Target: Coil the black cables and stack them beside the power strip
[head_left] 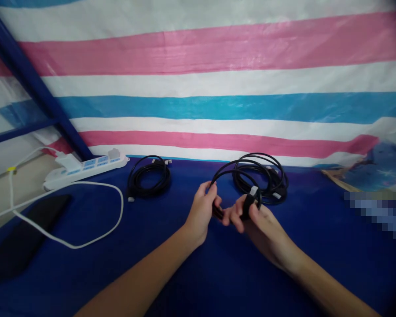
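A looped black cable (229, 165) is held up between my two hands, above the blue table. My left hand (201, 211) is closed around the left side of its loops. At the right side, my right hand (260, 224) grips the cable together with a black strap (247, 207); a small white tag shows just above that strap. Behind my right hand lies a second coil of black cable (273, 185), with white labels on it. To the left, a third black cable coil (152, 178) rests on the table, its light connector ends showing.
A white power strip (89, 167) with plugs stands at the back left. Its white cord (119, 220) loops over the table (185, 281) near a dark flat object (29, 233). A striped sheet (198, 83) hangs behind, beside a blue metal frame (36, 83).
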`<state>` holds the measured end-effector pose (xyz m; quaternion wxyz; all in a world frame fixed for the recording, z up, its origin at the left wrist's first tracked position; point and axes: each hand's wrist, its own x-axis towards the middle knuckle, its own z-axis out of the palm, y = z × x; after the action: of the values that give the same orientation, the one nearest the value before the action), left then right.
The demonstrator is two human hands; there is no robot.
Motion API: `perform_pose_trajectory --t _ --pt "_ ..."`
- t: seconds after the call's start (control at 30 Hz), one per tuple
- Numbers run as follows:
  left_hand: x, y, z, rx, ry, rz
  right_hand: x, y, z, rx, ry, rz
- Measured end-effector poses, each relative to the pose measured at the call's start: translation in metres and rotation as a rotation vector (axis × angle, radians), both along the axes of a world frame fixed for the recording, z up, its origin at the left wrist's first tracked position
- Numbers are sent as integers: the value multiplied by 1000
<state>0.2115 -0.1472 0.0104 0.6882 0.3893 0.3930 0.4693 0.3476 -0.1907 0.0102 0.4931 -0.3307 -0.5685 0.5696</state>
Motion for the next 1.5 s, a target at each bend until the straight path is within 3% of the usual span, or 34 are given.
perform_pose_trajectory --t 0.13,0.27,0.4,0.47,0.63,0.77,0.83,0.97,1.17,1.33,1.5 --pt "-3 10 0 9 20 -118 12 14 -4 -248 103 29" --pt "-5 19 -3 -60 9 -354 29 33 -11 -490 107 111" --pt "0 17 -4 -186 -6 -467 43 40 -14 -619 80 195" --pt "4 13 -3 -156 60 -479 47 39 -14 -643 56 224" --pt "12 3 -6 5 147 -427 45 29 -14 -603 25 160" --pt "10 4 -8 -50 6 -186 33 20 -12 -488 67 13" --pt "7 7 -5 -76 -44 -132 27 16 -10 -446 80 -46" --pt "0 10 1 -150 -60 -313 32 15 -4 -436 33 -67" --pt "0 12 2 -201 -52 -624 62 23 12 -351 -290 250" --pt "-4 10 7 -219 14 -787 53 19 24 -203 -409 235" --pt "-8 0 28 -192 228 -895 37 1 33 -93 -567 198"
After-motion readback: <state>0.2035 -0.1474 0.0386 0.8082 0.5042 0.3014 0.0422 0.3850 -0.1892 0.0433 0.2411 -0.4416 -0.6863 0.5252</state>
